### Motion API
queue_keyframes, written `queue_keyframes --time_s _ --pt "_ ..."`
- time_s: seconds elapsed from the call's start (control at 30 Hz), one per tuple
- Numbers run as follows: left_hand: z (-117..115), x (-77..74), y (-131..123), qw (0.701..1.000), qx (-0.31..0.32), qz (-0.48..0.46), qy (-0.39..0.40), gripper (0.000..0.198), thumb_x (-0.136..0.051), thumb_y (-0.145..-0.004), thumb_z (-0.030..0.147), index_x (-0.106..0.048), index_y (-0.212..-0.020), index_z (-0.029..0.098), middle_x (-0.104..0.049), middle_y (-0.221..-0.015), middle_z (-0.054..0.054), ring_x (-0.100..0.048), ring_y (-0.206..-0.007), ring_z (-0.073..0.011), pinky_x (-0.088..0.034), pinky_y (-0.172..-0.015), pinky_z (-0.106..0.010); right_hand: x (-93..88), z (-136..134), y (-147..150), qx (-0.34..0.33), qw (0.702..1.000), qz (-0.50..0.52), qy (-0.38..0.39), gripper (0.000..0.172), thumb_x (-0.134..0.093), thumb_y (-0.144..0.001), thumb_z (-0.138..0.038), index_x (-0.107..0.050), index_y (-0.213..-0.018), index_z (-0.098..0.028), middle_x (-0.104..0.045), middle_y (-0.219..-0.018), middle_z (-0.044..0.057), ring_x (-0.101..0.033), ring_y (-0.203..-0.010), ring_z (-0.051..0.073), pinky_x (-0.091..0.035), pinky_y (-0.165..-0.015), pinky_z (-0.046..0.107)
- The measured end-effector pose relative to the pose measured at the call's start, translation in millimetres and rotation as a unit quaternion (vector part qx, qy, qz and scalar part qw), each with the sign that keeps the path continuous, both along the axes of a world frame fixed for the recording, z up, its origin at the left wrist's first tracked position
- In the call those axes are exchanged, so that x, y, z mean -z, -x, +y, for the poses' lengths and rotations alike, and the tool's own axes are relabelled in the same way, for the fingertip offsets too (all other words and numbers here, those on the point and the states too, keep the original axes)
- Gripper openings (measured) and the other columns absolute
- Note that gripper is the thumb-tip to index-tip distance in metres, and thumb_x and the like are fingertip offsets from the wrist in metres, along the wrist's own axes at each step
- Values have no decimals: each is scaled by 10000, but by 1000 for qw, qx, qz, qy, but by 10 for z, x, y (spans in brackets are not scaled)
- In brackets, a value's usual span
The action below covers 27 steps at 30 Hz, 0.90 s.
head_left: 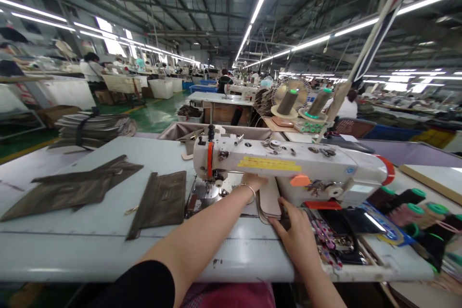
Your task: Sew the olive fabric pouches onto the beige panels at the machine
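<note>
A small stack of flat beige panels with rounded corners (270, 197) lies under the arm of a white sewing machine (260, 156). My right hand (296, 231) holds its near right corner, thumb at the bottom edge and fingers along the side. My left hand (255, 182), with a bangle at the wrist, reaches beneath the machine arm by the stack's far left side; its fingers are hidden there. Left of the needle area lies a dark olive fabric piece (164, 199). More olive fabric pieces (79, 185) overlap farther left on the pale table (227, 255).
Thread cones (400, 207) and a tray of small tools (334, 245) sit at the right. Two large cones (288, 103) stand behind the machine. A tied bundle of panels (94, 125) rests at the back left. Other people work farther off.
</note>
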State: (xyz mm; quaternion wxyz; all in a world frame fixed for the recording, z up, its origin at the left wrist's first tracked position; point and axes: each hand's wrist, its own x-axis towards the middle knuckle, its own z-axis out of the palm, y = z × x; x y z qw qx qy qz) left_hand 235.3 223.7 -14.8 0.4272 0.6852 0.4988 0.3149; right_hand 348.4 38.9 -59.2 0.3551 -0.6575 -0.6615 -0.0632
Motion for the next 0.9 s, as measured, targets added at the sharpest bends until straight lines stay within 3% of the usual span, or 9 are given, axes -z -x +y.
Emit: queue_keyframes --time_s 0.2,0.47,0.73,0.9 --pt "-88 50 206 996 -20 1 85 260 -575 -916 318 -594 -1094 130 -613 -1086 -75 -614 -947 -188 -534 -820 -381 44 22 -43 -1 1000 -16 -5 516 -558 -881 -485 -482 -1306 -201 -596 -1171 100 -533 -1044 288 -433 -915 458" --pt "-182 0 151 979 -14 -83 184 304 -552 -929 336 -564 -1153 131 -603 -1106 -84 -617 -933 -186 -543 -797 -374 42 26 -30 -11 999 -41 -9 485 -532 -888 -453 -482 -1299 -201 -574 -1176 109 -516 -1054 297 -416 -920 485" --pt "-241 -46 168 959 19 -172 225 305 -566 -921 323 -566 -1155 126 -600 -1113 -81 -616 -942 -196 -546 -796 -371 -33 -33 52 -6 1000 -25 -11 607 -531 -859 -446 -387 -1399 -207 -542 -1233 114 -492 -1110 309 -390 -963 506" --pt "-227 -45 231 949 15 -214 231 314 -564 -921 337 -569 -1153 126 -598 -1121 -81 -613 -956 -204 -541 -809 -380 -106 -14 54 32 999 26 -9 582 -493 -872 -510 -453 -1347 -176 -544 -1253 132 -495 -1145 309 -379 -989 501"
